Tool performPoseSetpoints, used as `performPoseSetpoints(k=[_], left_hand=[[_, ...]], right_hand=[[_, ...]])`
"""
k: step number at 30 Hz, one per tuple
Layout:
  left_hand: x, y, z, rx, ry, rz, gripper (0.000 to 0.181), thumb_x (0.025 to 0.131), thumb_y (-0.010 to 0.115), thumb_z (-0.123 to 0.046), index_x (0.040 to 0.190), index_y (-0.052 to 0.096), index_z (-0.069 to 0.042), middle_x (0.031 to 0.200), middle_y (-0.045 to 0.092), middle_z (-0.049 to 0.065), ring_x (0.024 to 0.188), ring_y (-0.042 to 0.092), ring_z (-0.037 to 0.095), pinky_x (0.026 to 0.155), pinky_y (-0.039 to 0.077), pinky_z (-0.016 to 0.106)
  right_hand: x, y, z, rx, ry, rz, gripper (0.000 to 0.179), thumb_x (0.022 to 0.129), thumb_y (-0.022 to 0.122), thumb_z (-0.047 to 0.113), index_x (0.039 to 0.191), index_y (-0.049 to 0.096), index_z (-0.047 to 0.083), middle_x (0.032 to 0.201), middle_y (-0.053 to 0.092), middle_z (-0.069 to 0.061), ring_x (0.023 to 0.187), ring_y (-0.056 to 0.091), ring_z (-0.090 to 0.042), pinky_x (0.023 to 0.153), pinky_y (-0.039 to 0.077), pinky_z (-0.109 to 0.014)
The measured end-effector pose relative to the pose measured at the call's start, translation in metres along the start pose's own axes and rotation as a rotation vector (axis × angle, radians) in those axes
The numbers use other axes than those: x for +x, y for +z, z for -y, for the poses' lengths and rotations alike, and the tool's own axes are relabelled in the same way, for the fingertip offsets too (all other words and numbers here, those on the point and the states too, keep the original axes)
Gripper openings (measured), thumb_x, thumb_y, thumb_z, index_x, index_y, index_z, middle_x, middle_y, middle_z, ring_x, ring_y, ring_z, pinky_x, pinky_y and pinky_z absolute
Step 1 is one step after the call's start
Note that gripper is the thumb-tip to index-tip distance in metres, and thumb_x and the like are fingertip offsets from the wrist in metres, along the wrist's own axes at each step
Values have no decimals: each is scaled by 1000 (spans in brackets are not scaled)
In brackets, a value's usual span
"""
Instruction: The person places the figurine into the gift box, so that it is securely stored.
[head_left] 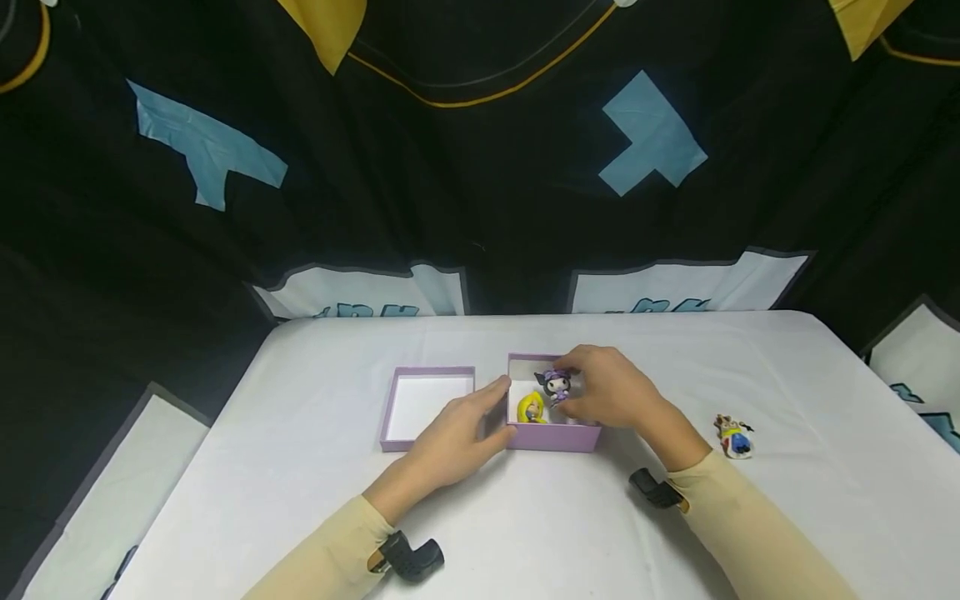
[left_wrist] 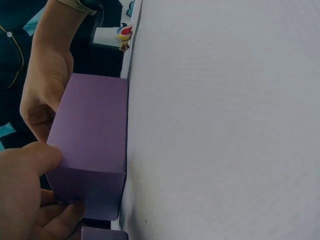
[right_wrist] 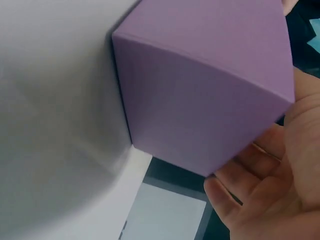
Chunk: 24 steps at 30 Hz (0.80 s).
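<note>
A purple box (head_left: 555,437) stands on the table with its white inside showing. My left hand (head_left: 463,433) holds its left side, thumb at the front corner and fingers along the side wall; the left wrist view shows this hand (left_wrist: 30,190) close up. Over the box, my right hand (head_left: 611,387) pinches a small figurine with a black-and-purple hood (head_left: 557,385) between thumb and fingers. A yellow-hooded figurine (head_left: 531,408) sits inside at the front left. The right wrist view shows the box's outer walls (right_wrist: 200,95) and my right hand (right_wrist: 270,185); the figurines are hidden there.
Left of the box lies a shallow purple-rimmed lid (head_left: 431,406), white inside up. Another small figurine (head_left: 734,437), with blue and yellow on it, lies on the white cloth (head_left: 810,500) to the right. A dark curtain (head_left: 480,192) hangs behind the table.
</note>
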<state>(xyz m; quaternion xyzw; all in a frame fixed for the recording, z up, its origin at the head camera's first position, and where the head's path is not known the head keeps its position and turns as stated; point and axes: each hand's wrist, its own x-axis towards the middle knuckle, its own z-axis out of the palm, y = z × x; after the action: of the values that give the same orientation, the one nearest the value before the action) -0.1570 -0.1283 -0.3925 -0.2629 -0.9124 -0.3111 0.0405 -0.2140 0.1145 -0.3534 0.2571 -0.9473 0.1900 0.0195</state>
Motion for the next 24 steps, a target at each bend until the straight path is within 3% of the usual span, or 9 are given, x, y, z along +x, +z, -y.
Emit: performPoseSetpoints(k=[6, 13, 24], left_hand=[[0, 0, 1, 13, -6, 2, 68, 94, 63, -35, 149, 38, -4, 153, 38, 9, 139, 35, 20, 113, 29, 34], [-1, 1, 1, 6, -3, 9, 68, 94, 63, -35, 150, 37, -5, 153, 37, 8, 139, 35, 18, 113, 29, 32], [-1, -1, -1, 19, -7, 11, 68, 94, 63, -35, 150, 37, -5, 153, 37, 8, 139, 35, 18, 113, 30, 32]], right_hand=[[7, 7, 5, -39, -11, 14, 57, 66, 90, 29, 115, 71, 6, 110, 70, -5, 102, 62, -23, 95, 50, -45], [15, 16, 8, -37, 15, 50, 55, 68, 89, 32, 114, 72, 6, 110, 71, -6, 117, 59, -31, 115, 21, -54], [18, 18, 11, -52, 55, 64, 57, 68, 89, 34, 114, 71, 7, 110, 71, -5, 118, 59, -28, 118, 8, -51]])
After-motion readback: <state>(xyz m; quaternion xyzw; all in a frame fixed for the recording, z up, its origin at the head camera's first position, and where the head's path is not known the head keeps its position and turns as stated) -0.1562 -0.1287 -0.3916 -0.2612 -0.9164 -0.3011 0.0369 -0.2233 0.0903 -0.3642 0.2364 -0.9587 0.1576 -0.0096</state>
